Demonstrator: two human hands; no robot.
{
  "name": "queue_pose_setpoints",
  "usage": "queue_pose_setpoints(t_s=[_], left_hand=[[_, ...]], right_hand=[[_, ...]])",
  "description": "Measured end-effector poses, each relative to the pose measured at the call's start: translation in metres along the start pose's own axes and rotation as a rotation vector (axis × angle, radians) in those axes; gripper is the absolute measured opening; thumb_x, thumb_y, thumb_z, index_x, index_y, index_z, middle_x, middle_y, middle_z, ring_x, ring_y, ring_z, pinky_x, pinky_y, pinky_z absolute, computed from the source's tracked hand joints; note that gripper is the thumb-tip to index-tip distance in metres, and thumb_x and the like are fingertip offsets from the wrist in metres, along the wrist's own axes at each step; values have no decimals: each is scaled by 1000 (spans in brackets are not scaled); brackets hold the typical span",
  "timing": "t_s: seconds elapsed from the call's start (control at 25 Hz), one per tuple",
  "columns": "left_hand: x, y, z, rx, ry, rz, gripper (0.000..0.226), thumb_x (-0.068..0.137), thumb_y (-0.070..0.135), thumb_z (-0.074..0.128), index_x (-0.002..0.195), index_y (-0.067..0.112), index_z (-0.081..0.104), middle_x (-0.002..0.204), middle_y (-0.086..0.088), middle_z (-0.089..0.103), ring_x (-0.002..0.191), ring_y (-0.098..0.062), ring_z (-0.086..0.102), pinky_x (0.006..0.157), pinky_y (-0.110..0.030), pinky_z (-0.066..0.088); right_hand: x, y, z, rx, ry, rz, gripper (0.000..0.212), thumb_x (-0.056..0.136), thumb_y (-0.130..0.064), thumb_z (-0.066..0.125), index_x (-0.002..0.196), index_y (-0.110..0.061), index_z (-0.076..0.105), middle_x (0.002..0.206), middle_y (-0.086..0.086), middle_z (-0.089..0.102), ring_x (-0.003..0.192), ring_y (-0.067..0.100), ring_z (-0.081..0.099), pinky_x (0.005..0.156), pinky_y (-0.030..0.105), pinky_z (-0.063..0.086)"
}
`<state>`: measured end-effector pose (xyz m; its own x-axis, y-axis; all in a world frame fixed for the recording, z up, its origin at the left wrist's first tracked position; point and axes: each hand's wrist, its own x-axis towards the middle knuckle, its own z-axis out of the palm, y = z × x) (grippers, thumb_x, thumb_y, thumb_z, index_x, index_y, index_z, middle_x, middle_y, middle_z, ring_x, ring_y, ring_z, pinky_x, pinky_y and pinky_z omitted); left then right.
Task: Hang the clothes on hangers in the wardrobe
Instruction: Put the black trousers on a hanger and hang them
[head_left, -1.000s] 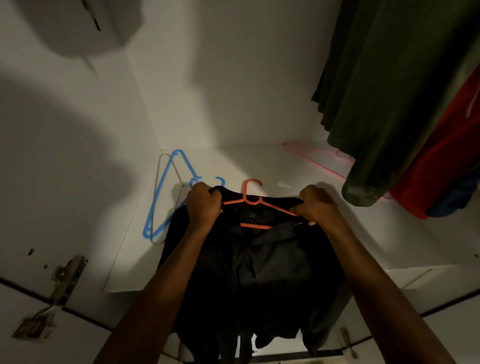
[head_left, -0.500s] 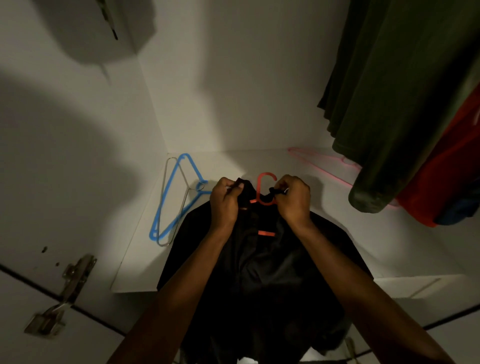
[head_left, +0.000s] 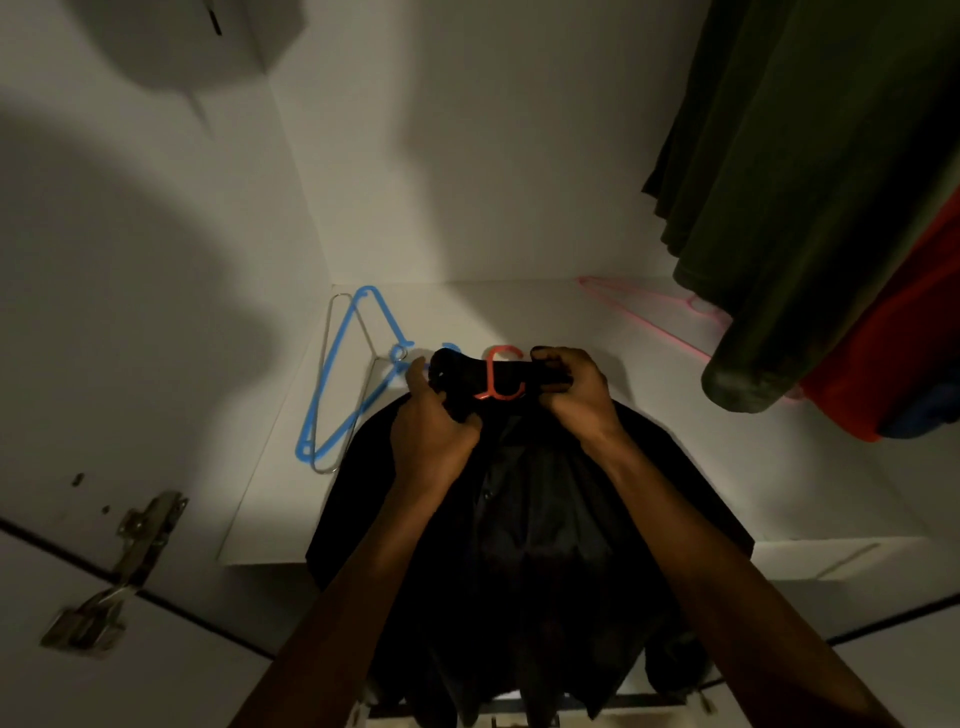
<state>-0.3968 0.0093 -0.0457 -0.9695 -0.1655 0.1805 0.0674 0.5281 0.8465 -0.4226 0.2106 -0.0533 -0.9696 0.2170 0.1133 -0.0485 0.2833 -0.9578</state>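
Far left on the white wardrobe shelf: a blue plastic hanger is lying over a thin grey wire hanger, both unused, just beside the garment.

Left hand: its fingers are curling round and pinching the left collar edge of the black buttoned shirt, just left of the hook.

Centre: the orange-red plastic hanger is sitting inside the shirt; only its hook is showing, poking up out of the collar between the two hands. The hanger's long axis is hidden but presumably running left-right under the shoulders. The shirt body is draping from the shelf toward the camera, over the front edge.

Right hand: fingers are curling round the right collar edge, touching the hook's base. Both hands are about equally near the hook; the right looks marginally closer.

Far right: a pink plastic hanger is lying on the shelf, and a dark green hanging garment with a red garment behind it.

Versus half a second ago: the hands are sitting slightly further apart on the collar and more of the hook is clearing the fabric. Versus a second ago: they have closed in from the shoulders to the neck.

Judgement: collar seating is nearly done; lifting by the hook comes next.
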Motion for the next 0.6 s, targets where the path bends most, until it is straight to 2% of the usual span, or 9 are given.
queue_pose_setpoints(t_s=[0.08,0.16,0.24,0.32,0.36,0.48,0.6], left_hand=[[-20,-10,4,-119,43,18,83,82,4,77,147,23,30,108,2,72,90,-7,72,84,-28,61],[-29,-16,9,-180,140,18,72,79,-3,80,135,20,39,96,2,70,84,-4,70,81,-26,61],[-32,-14,13,-126,153,67,54,75,6,87,109,22,48,82,9,64,74,-3,66,72,-28,59],[-33,-13,14,108,105,140,36,74,23,88,83,26,53,73,11,60,72,-9,61,62,-29,48],[-32,-14,15,233,81,164,30,75,29,85,74,28,55,73,11,61,77,-12,60,62,-29,43],[-29,-15,16,392,-32,159,17,83,37,73,74,27,62,79,8,67,84,-19,61,70,-34,49],[-27,-14,18,379,-69,153,5,85,28,66,85,27,70,83,5,70,85,-22,67,80,-42,55]], right_hand=[[-11,5,-2,-71,-34,-111,64,64,2,82,124,-11,65,141,6,50,117,17,64,96,30,57],[-20,4,6,-421,93,-223,65,61,-9,90,120,-10,62,137,12,45,117,24,57,80,34,59],[-34,-2,20,-758,249,-247,58,62,-18,91,111,-9,61,123,15,52,110,31,56,62,35,52],[-46,-12,33,-877,224,-172,35,75,-28,84,97,-11,63,103,13,63,93,33,63,59,35,50],[-50,-15,37,-863,184,-105,23,83,-32,77,87,-13,64,91,11,66,85,32,66,60,34,50],[-57,-23,43,-647,71,98,36,92,-35,64,63,-16,56,66,3,60,67,26,64,59,31,44],[-58,-30,40,-456,-51,183,46,76,-51,78,60,-11,62,57,2,62,52,18,60,50,26,40]])
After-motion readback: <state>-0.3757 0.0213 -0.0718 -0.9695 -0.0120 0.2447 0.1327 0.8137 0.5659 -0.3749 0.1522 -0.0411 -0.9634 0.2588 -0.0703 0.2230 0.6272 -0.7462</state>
